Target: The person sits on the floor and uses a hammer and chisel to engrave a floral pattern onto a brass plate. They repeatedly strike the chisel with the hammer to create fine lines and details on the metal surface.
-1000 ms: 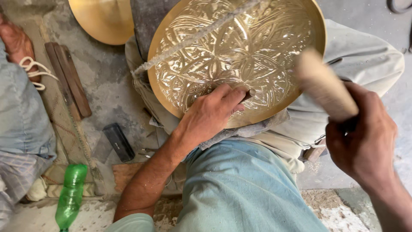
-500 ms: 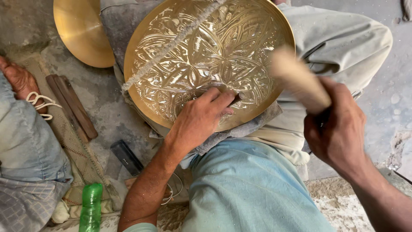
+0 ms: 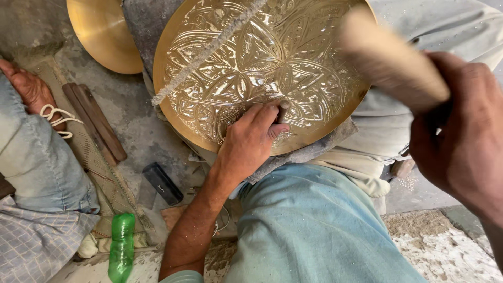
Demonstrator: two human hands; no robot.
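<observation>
While blurred, right hand [image 3: 461, 141] fingers clamped on mallet [image 3: 390, 60]; left hand [image 3: 251, 139] fingers pinching half-hidden chisel [image 3: 283, 107]

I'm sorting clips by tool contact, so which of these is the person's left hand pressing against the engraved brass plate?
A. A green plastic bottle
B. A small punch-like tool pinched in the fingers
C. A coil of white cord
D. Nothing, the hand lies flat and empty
B: the left hand pinches a small punch-like tool whose tip meets the engraved brass plate, while the right hand holds a wooden mallet raised above it.
</observation>
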